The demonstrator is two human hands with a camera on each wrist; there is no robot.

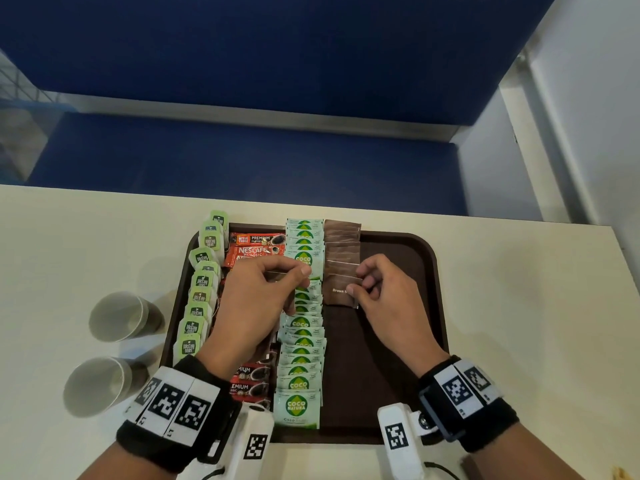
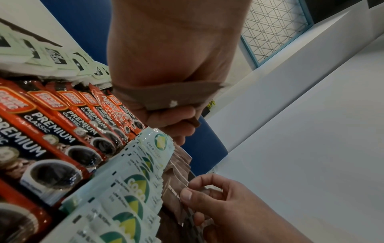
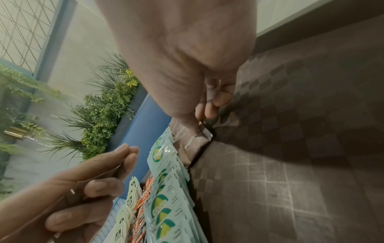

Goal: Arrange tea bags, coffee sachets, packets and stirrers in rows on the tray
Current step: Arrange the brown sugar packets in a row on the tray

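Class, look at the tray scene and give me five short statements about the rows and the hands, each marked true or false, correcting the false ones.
1. The left hand holds a stack of brown sugar packets. True.
2. The right hand is reaching for the paper cups. False: it pinches the nearest packet of the brown sugar row on the tray.
3. The tea bags form the tray's leftmost row. True.
4. The Coco Natura sachets lie between the tea bags and the Nescafe sachets. False: they lie between the Nescafe sachets and the brown sugar row.
5. The brown sugar row runs the tray's full length. False: it fills only the far part.
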